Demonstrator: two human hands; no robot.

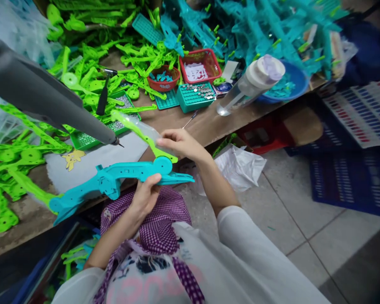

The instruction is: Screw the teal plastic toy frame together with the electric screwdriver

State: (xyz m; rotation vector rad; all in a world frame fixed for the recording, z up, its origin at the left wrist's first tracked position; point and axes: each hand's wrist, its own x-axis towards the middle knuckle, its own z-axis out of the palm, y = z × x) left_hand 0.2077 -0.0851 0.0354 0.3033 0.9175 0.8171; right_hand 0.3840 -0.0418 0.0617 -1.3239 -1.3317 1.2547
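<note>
My left hand (pixel 146 195) grips a long teal plastic frame (pixel 114 180) from below, holding it level over the bench edge. My right hand (pixel 177 142) pinches a lime-green lever arm (pixel 139 133) whose round end sits on the teal frame's disc near its right tip. A grey powered screwdriver (pixel 50 105) hangs in from the upper left, its bit pointing at the bench just above the frame.
Lime-green parts (pixel 15 169) cover the left bench, teal parts (pixel 246 25) pile at the back. Small trays of screws (pixel 194 95), red baskets (pixel 199 65), a bottle (pixel 249 84) and a blue bowl (pixel 291 82) stand behind. Blue crates (pixel 351 177) sit on the floor right.
</note>
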